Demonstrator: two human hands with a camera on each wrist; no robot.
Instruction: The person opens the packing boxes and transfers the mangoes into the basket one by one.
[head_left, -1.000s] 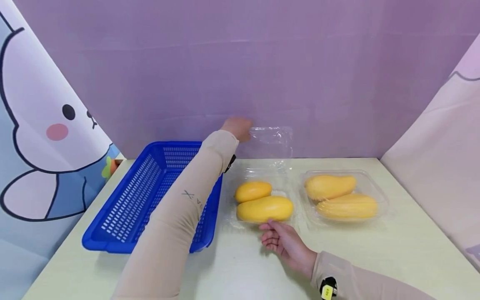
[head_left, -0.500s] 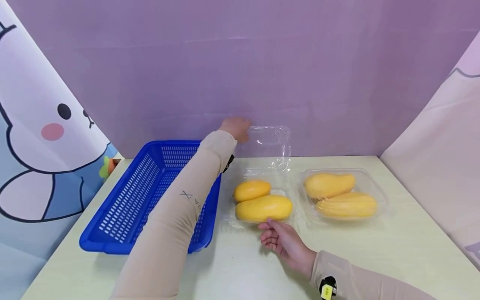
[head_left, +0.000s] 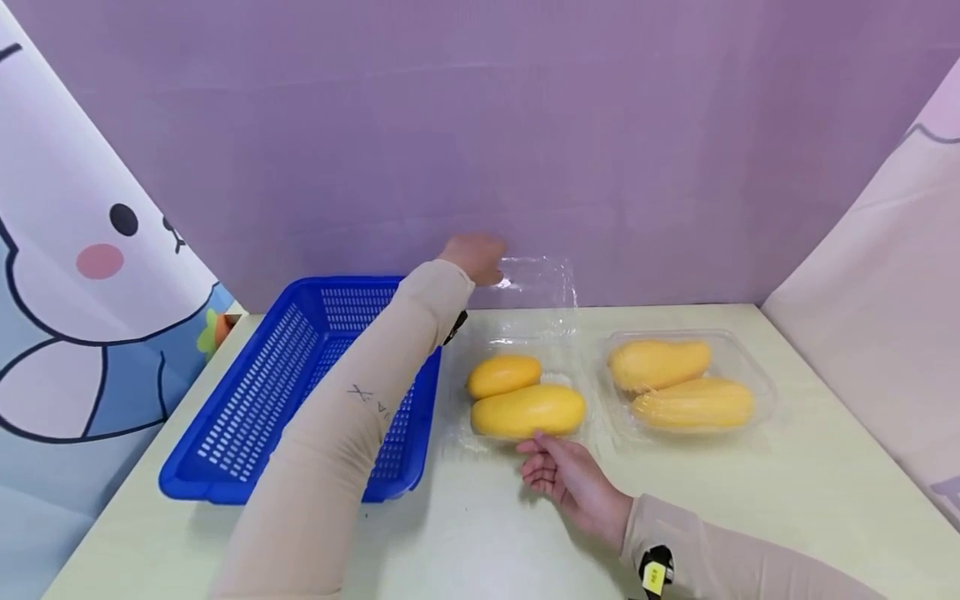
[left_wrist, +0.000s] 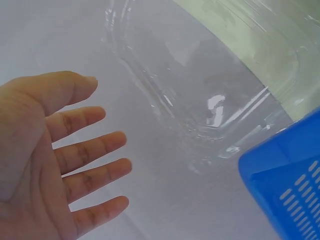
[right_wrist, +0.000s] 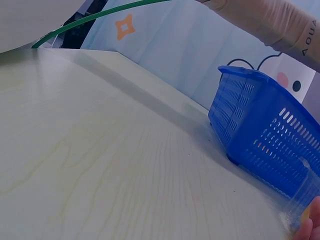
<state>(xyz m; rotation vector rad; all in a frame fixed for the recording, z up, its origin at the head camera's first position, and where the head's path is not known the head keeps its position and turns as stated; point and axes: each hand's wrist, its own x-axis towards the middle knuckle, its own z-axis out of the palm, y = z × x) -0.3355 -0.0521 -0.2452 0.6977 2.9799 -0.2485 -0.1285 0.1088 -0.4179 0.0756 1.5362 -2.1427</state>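
An open clear plastic clamshell box (head_left: 562,373) lies mid-table with a smaller oblong yellow fruit (head_left: 504,376) behind a larger one (head_left: 529,411). Its transparent lid (head_left: 538,287) stands raised at the back, before the purple backdrop. My left hand (head_left: 476,257) reaches past the basket to the lid's upper left corner. Seen in the left wrist view, that hand's straight, spread fingers (left_wrist: 92,152) hold nothing beside the lid. With thumb and curled fingers, my right hand (head_left: 573,483) pinches the box's front rim; only its fingertips show in the right wrist view.
A blue perforated basket (head_left: 176,485) stands on the left, partly covered by the left sleeve. To the right, a second clear box (head_left: 763,392) holds two yellow fruits (head_left: 693,404). A purple backdrop (head_left: 637,150) rises behind the pale table (head_left: 817,467).
The raised lid has tilted slightly, its top edge sitting a little lower against the backdrop. Both hands stay nearly where they were, and the head view has shifted a little.
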